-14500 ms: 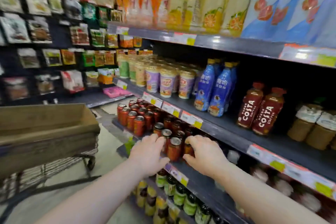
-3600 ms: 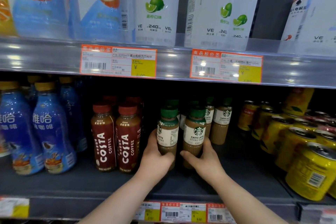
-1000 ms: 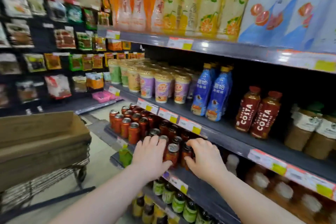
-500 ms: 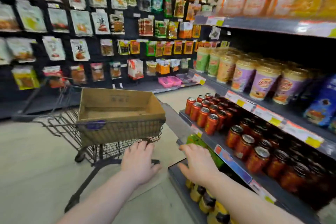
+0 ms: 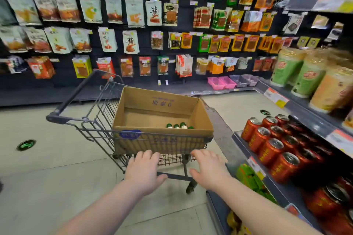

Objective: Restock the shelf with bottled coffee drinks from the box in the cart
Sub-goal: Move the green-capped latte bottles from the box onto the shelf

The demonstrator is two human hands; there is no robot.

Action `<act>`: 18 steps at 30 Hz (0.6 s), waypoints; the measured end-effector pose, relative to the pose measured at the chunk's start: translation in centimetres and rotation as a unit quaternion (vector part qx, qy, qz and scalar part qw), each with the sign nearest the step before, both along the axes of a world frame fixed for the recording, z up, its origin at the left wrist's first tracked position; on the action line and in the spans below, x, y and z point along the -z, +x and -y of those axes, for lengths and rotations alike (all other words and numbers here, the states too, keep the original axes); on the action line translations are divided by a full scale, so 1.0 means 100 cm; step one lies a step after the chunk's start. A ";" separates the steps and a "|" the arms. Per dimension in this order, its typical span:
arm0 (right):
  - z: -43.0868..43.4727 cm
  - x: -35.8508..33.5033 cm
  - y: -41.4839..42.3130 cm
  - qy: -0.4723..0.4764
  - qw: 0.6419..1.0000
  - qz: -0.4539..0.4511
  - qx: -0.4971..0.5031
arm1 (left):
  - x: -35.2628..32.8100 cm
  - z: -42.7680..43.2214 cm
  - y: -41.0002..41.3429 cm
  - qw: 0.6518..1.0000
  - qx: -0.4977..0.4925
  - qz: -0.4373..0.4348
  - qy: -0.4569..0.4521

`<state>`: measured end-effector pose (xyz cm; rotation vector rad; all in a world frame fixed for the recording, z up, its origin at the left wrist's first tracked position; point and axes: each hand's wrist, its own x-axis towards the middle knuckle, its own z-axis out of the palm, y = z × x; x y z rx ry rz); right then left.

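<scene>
Both hands empty, fingers spread: left hand (image 5: 143, 172), right hand (image 5: 209, 170), just before cart (image 5: 91, 120). Few green-capped bottles (image 5: 179, 126) left at box (image 5: 162, 108) front-right corner. Restocking apparently near end.

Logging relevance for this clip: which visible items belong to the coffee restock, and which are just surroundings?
Job:
cardboard box in the cart
green-capped bottles left in the box
left hand and right hand, both empty

Surroundings:
red cans
cup drinks
hanging snack packets
pink trays
</scene>
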<state>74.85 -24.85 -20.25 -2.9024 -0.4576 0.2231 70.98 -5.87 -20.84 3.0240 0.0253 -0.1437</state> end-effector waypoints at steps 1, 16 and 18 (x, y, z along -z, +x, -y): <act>0.001 0.000 0.014 0.000 1.000 -0.001 -0.005 | 0.000 0.001 0.012 1.000 -0.003 -0.005 0.002; -0.014 0.030 0.196 -0.032 0.996 -0.056 -0.055 | 0.021 -0.030 0.160 0.996 -0.083 -0.043 -0.010; -0.020 0.035 0.213 -0.034 0.996 -0.065 -0.052 | 0.027 -0.038 0.179 0.995 -0.080 -0.053 -0.017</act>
